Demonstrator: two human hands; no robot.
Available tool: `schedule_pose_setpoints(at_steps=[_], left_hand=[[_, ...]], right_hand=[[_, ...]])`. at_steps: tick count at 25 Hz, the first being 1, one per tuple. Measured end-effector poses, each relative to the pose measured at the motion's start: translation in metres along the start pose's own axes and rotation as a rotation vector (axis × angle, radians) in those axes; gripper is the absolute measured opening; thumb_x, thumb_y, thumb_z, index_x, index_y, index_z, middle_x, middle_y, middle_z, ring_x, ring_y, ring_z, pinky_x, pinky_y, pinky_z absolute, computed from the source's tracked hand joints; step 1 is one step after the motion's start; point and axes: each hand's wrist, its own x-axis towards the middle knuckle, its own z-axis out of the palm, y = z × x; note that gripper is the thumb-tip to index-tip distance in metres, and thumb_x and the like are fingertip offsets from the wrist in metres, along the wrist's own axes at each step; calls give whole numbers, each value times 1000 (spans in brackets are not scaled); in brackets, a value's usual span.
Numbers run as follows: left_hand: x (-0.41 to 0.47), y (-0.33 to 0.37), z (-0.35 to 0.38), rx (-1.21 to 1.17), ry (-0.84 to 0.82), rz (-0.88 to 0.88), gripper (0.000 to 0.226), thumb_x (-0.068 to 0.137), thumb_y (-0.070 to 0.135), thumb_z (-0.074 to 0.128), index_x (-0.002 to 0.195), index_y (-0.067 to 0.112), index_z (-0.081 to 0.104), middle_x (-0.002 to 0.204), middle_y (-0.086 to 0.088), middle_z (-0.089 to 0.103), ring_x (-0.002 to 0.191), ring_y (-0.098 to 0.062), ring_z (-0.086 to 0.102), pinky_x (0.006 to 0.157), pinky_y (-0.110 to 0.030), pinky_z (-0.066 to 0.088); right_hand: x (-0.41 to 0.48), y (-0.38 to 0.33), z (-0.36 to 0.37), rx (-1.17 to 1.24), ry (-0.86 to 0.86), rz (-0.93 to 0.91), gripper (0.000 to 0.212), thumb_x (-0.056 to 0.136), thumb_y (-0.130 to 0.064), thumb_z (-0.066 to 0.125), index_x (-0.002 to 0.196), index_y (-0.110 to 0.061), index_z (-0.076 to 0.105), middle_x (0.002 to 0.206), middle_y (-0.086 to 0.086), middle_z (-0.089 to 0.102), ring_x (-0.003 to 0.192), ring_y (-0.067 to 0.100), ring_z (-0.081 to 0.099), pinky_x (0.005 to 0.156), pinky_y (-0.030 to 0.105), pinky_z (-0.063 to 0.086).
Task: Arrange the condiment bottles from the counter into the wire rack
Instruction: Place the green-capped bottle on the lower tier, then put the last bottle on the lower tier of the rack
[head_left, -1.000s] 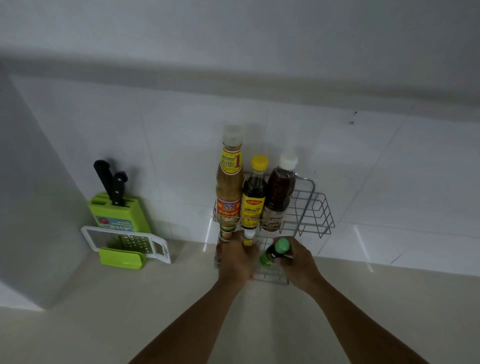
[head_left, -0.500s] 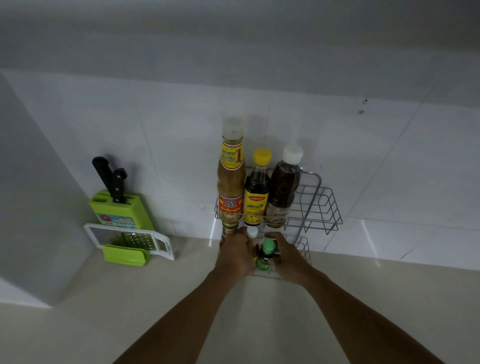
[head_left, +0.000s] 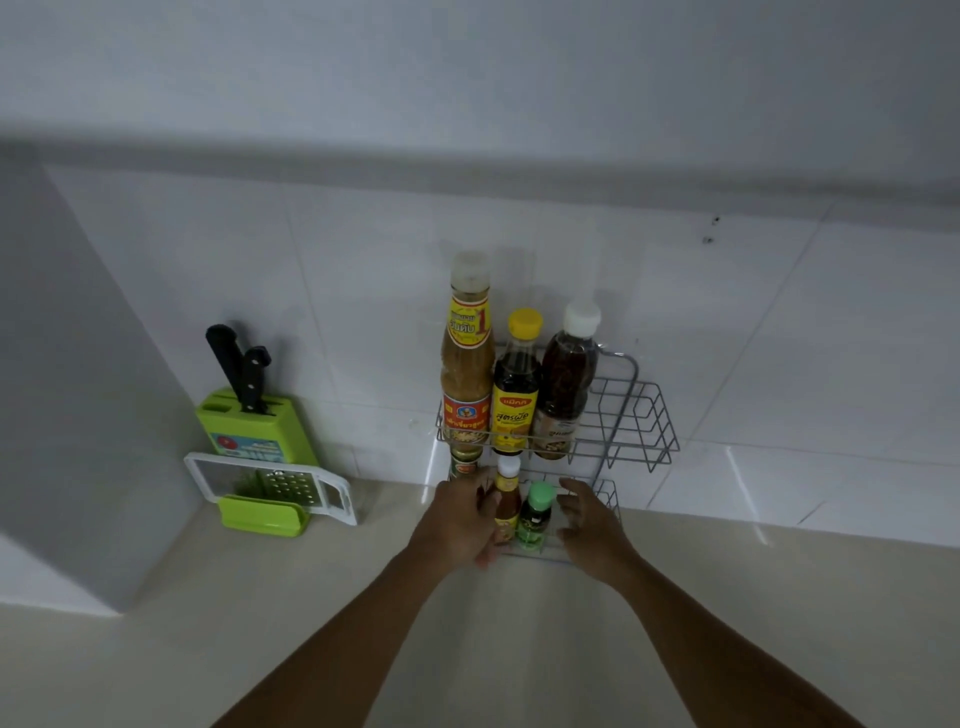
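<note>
A two-tier wire rack (head_left: 636, 421) stands against the tiled wall. Its top tier holds a tall tan sauce bottle (head_left: 466, 364), a dark bottle with a yellow cap (head_left: 515, 387) and a dark bottle with a white cap (head_left: 565, 384). On the lower tier stand a small jar (head_left: 464, 463), a small white-capped bottle (head_left: 506, 493) and a green-capped bottle (head_left: 535, 517), upright. My left hand (head_left: 460, 519) rests against the white-capped bottle, fingers curled at its side. To the right of the green-capped bottle, my right hand (head_left: 592, 522) is apart from it with spread fingers.
A green knife block (head_left: 260, 423) with two black-handled knives stands left of the rack, with a white-framed grater (head_left: 280, 488) leaning on a green holder in front. A white cabinet side (head_left: 78, 415) closes the left. The beige counter (head_left: 260, 623) runs below.
My right hand stood the green-capped bottle upright on the lower tier, let go of it and drew back to the right. My left hand stayed beside the white-capped bottle.
</note>
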Motion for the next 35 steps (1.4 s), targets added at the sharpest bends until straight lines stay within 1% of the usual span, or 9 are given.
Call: schedule_pose_setpoints(at_steps=[4, 8, 12, 15, 18, 23, 28, 32, 35], left_hand=[[-39, -21, -44, 57, -33, -19, 30, 103, 15, 44, 121, 34, 59, 75, -14, 74, 49, -19, 67, 43, -26, 51], [-87, -68, -100, 101, -30, -107, 26, 103, 10, 46, 122, 19, 60, 70, -5, 71, 43, -13, 61, 42, -21, 43], [-154, -145, -128, 231, -128, -253, 36, 95, -6, 48, 126, 8, 58, 79, -10, 69, 46, -4, 59, 44, -12, 44], [-201, -203, -114, 347, -264, -262, 55, 79, -7, 69, 130, 12, 61, 99, -7, 69, 77, -11, 63, 69, -17, 51], [-232, -222, -78, 221, -292, -224, 66, 67, -2, 81, 126, 20, 63, 111, -4, 66, 88, -11, 62, 70, -13, 51], [-249, -210, -38, 36, -130, -139, 53, 65, 34, 89, 114, 34, 69, 108, 13, 73, 99, -5, 68, 84, -20, 52], [-255, -185, -26, -90, -69, -113, 41, 73, 41, 83, 108, 29, 67, 97, 5, 73, 85, -5, 67, 72, -16, 51], [-253, -148, -33, -216, -79, -81, 33, 73, 14, 77, 104, 21, 67, 76, -2, 65, 64, -14, 60, 61, -29, 52], [-246, -102, -53, -244, -187, -10, 21, 68, 0, 71, 81, 16, 65, 66, -11, 63, 56, -23, 61, 61, -34, 52]], right_hand=[[-40, -3, 6, -57, 266, -103, 58, 86, 15, 50, 138, -12, 55, 140, 9, 57, 133, 20, 52, 104, 24, 39], [-92, -25, 31, -69, 325, -237, 42, 85, 11, 51, 113, -14, 70, 112, 5, 69, 104, 19, 68, 85, 23, 55], [-149, -63, 70, -114, -109, -281, 37, 85, -1, 56, 103, -28, 72, 98, -7, 74, 82, 20, 71, 73, 33, 61], [-192, -89, 106, -209, -462, -296, 47, 79, -17, 71, 119, -42, 64, 112, -11, 69, 85, 15, 72, 75, 33, 60], [-219, -102, 141, -240, -611, -325, 64, 73, -26, 83, 127, -47, 58, 126, -15, 63, 87, 23, 74, 81, 39, 60], [-237, -102, 172, -243, -436, -447, 38, 78, -36, 80, 114, -34, 70, 110, -13, 74, 76, 15, 73, 76, 36, 59], [-243, -107, 164, -197, -173, -358, 19, 84, -31, 75, 97, -18, 75, 87, 0, 78, 77, 12, 74, 76, 40, 61], [-247, -135, 125, -28, -190, -284, 19, 84, -27, 78, 98, -16, 71, 80, 8, 80, 67, 19, 78, 74, 46, 65], [-251, -161, 76, -383, -191, -533, 28, 89, -49, 66, 102, -25, 61, 84, 0, 75, 67, 15, 71, 62, 38, 60]])
